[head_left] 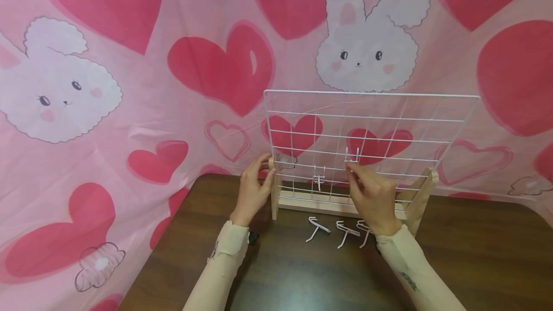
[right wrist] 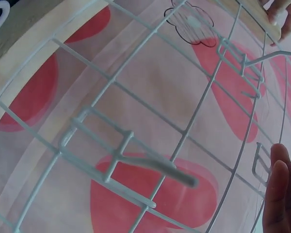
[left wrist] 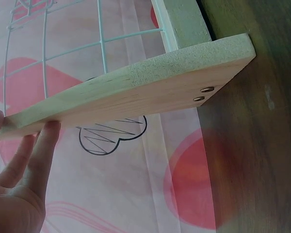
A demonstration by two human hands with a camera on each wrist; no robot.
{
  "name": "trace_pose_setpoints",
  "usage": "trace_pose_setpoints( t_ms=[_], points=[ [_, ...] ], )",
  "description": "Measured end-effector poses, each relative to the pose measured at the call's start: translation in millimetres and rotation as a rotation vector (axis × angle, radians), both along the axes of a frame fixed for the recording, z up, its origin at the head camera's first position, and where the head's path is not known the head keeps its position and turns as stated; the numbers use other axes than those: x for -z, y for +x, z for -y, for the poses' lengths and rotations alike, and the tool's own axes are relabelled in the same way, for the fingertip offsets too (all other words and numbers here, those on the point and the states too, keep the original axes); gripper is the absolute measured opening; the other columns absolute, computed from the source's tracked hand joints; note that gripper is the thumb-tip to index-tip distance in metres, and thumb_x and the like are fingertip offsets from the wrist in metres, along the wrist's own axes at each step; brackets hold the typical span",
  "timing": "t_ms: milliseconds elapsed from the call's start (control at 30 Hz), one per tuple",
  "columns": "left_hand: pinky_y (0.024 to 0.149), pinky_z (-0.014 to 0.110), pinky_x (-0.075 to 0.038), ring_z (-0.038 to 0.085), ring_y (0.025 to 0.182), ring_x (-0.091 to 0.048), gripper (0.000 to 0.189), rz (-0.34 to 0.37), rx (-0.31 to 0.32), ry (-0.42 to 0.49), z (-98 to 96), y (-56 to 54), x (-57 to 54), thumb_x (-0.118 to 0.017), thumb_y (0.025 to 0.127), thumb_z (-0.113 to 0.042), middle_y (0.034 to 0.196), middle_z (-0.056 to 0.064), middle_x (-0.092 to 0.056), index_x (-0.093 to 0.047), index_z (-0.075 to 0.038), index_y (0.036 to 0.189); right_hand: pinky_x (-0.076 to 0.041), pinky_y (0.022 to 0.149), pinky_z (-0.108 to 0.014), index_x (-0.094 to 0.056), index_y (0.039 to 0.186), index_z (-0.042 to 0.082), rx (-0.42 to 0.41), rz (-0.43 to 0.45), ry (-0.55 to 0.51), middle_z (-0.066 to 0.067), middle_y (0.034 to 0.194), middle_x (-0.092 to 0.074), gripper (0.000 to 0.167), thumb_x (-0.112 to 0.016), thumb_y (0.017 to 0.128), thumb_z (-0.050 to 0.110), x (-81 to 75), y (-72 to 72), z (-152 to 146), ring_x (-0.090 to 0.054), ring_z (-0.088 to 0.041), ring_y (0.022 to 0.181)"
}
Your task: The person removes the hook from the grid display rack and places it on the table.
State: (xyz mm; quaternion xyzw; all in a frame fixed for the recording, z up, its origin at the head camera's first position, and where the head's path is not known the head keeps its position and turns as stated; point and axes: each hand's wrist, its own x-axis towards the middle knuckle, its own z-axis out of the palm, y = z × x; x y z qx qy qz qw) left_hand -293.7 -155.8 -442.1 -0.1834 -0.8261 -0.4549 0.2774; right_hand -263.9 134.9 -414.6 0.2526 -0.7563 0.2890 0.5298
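Held hook: white wire, at the grid face, roughly mid-width, up and right of the hung hook in the head view. Can't tell if it's seated on a wire; fingers cover part of it.

Right hand: grip closed, fingertips and thumb pinching that hook. Left hand: grip closed on the upper end of the left post, thumb on one side, fingers on the outer face.

Grid: white wire, stands in a wooden frame, tilted. Two hooks hang on it: the one above, plus a lower hook, plain in the right wrist view, behind the right hand in the head view.

Frame: left post, right post, bottom bar between them along the grid's lower edge. Two screws show near the foot of the left post.

Desk: dark wood grain, carries the frame. Three loose hooks lie on it in front of the bottom bar, one apart on the left, two close together; rightmost partly hidden by the right wrist.

Behind: pink cloth, red hearts, white bunny faces. Pale sleeves on both arms.
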Motion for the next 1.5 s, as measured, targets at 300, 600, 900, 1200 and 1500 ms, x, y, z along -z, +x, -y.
trace_pose_setpoints(
  t_ms=[300, 600, 900, 1200, 1500],
  points=[
    [0.077, 0.042, -0.066, 0.033, 0.108, -0.074, 0.04, -0.005, 0.0, 0.011, -0.5, 1.0, -1.5, -0.069, 0.1, -0.01, 0.124, 0.018, -0.072, -0.06, -0.003, 0.139, -0.043, 0.044, -0.034, -0.079, 0.104, -0.002, -0.011, -0.02, 0.026, -0.016, 0.071, -0.073, 0.023, -0.071, 0.083, 0.0, -5.3, 3.0, -1.8, -0.053, -0.019, 0.047],
    [0.079, 0.045, -0.066, 0.034, 0.107, -0.075, 0.041, -0.032, 0.003, 0.011, -1.0, 0.4, -2.4, -0.07, 0.098, -0.006, 0.122, 0.019, -0.072, -0.06, -0.001, 0.138, -0.046, 0.045, -0.037, -0.079, 0.103, 0.0, -0.039, -0.067, 0.068, -0.015, 0.076, -0.077, 0.02, -0.064, 0.095, 0.01, -7.4, 11.6, 5.1, -0.06, -0.022, 0.05],
    [0.081, 0.047, -0.066, 0.034, 0.109, -0.074, 0.04, -0.016, 0.004, 0.016, -0.6, -0.1, -0.5, -0.069, 0.099, -0.007, 0.123, 0.018, -0.072, -0.06, -0.002, 0.138, -0.061, 0.056, -0.045, -0.079, 0.099, -0.001, -0.091, -0.061, 0.13, -0.015, 0.085, -0.08, 0.039, -0.052, 0.109, 0.026, 0.8, 24.3, 25.0, -0.078, -0.029, 0.068],
    [0.081, 0.05, -0.065, 0.035, 0.11, -0.074, 0.041, -0.021, 0.001, 0.009, -0.9, 1.9, 1.3, -0.07, 0.099, -0.008, 0.125, 0.018, -0.071, -0.06, -0.002, 0.138, -0.063, 0.057, -0.041, -0.079, 0.1, 0.002, -0.136, -0.022, 0.171, -0.012, 0.086, -0.081, 0.043, -0.049, 0.11, 0.03, 11.9, 31.1, 40.7, -0.079, -0.026, 0.069],
    [0.084, 0.051, -0.065, 0.036, 0.111, -0.073, 0.04, -0.003, 0.005, 0.009, -0.6, 1.0, 0.3, -0.068, 0.1, -0.01, 0.122, 0.019, -0.072, -0.059, -0.002, 0.138, -0.064, 0.061, -0.037, -0.079, 0.1, 0.004, -0.174, -0.014, 0.26, -0.008, 0.089, -0.082, 0.041, -0.046, 0.111, 0.026, 22.7, 34.7, 58.1, -0.08, -0.021, 0.074]
  ],
)
